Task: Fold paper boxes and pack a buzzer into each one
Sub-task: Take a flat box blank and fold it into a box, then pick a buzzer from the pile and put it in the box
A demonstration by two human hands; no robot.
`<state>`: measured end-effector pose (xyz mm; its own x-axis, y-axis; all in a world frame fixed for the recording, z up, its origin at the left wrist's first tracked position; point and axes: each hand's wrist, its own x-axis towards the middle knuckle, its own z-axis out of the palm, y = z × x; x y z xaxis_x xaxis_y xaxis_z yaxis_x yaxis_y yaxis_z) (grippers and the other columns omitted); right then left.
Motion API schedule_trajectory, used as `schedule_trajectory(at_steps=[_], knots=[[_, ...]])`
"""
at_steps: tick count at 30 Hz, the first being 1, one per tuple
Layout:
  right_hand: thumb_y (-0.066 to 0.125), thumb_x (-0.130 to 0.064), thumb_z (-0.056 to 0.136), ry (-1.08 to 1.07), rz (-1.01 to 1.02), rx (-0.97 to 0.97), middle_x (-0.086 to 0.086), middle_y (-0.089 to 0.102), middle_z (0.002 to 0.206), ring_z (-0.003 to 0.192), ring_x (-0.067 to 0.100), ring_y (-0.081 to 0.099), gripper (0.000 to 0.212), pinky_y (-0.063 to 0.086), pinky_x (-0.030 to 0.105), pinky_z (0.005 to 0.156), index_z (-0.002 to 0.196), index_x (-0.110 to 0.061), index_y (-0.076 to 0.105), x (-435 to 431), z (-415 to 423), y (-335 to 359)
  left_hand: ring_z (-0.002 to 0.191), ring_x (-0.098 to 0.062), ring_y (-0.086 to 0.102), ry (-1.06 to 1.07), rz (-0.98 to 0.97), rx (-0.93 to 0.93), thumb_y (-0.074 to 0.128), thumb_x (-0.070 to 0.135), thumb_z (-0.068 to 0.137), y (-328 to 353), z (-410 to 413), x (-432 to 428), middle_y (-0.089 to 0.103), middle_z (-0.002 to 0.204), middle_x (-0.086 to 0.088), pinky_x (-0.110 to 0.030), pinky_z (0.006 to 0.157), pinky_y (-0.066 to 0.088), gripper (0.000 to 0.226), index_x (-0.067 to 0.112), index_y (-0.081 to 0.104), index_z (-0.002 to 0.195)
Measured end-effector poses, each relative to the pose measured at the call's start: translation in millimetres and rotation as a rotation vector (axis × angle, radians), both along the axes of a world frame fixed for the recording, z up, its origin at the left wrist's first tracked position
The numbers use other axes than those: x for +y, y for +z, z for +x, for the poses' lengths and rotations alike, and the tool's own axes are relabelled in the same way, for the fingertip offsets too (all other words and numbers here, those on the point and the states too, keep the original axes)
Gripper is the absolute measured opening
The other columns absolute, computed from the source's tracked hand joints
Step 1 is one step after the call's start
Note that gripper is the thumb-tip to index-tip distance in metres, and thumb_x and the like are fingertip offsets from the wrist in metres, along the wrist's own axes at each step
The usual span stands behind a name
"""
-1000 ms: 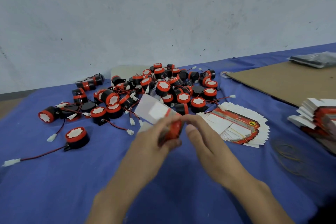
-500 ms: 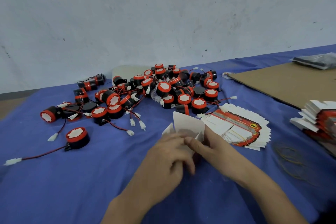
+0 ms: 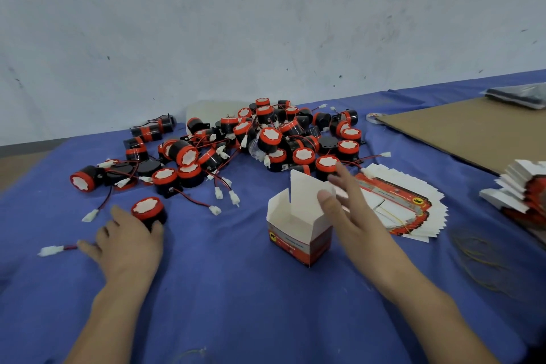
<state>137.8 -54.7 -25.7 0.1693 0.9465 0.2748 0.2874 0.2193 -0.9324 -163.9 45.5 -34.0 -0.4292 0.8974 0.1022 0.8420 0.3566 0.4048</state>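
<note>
1. A white paper box (image 3: 298, 227) with red and black print stands upright near the middle of the table (image 3: 236, 298), which is covered with blue cloth. The top of the box is open and its rear flap stands straight up.
2. The right hand (image 3: 351, 216) is just beside the box, on its right side. Its grip is apart, with the fingers straight, and the thumb (image 3: 325, 196) touches the upper edge of the right wall.
3. The left hand (image 3: 127, 245) lies palm down at the left, well apart from the box. Its grip is apart too, with the fingers spread on the cloth. The thumb touches a single round buzzer (image 3: 147, 211), black with a red rim and a white face, which sits between the thumb and the first finger.
4. A white plug (image 3: 50, 250) on a red wire lies just beside the little finger.
5. A heap of black-and-red buzzers (image 3: 266, 139) spreads behind, up to the back edge of the table at the pale wall (image 3: 266, 23).
6. A fan of flat printed box sheets (image 3: 413, 210) lies to the right of the box. A second stack (image 3: 517, 189) sits at the right border, and a brown cardboard sheet (image 3: 472, 130) lies behind it.
7. Bare cloth runs between the two hands and from the box toward the near edge. Thin rubber bands (image 3: 478, 257) lie at the right.
</note>
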Motion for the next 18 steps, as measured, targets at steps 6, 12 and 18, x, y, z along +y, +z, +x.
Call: schedule_trajectory(at_steps=[6,12,18], knots=[[0.033,-0.066,0.093,-0.295,0.284,-0.109,-0.027,0.038,0.147,0.138,-0.004,0.036,0.057,0.037,0.028,0.110,0.147,-0.046,0.030,-7,-5,11,0.129,-0.049,0.037,0.037,-0.099,0.047,0.058,0.050,0.095,3,-3,0,0.047,0.132,-0.034,-0.060,0.113,0.024,0.059,-0.006,0.055,0.116],[0.034,-0.047,0.100,-0.473,0.471,-0.164,-0.031,0.043,0.133,0.130,-0.001,0.042,0.040,0.031,0.006,0.100,0.139,-0.039,0.040,-13,-4,19,0.097,-0.040,0.056,-0.055,-0.116,0.081,0.054,0.030,0.100,6,-10,-2,0.061,0.107,-0.022,-0.045,0.083,0.049,0.028,0.002,0.055,0.101],[0.039,-0.034,0.101,-0.539,0.531,-0.140,-0.010,0.040,0.139,0.128,0.014,0.048,0.037,0.037,0.011,0.096,0.137,-0.029,0.045,-17,-6,23,0.091,-0.034,0.060,-0.131,-0.269,0.096,0.060,0.024,0.095,23,-16,1,0.060,0.090,-0.014,-0.040,0.084,0.053,0.018,0.006,0.055,0.093]])
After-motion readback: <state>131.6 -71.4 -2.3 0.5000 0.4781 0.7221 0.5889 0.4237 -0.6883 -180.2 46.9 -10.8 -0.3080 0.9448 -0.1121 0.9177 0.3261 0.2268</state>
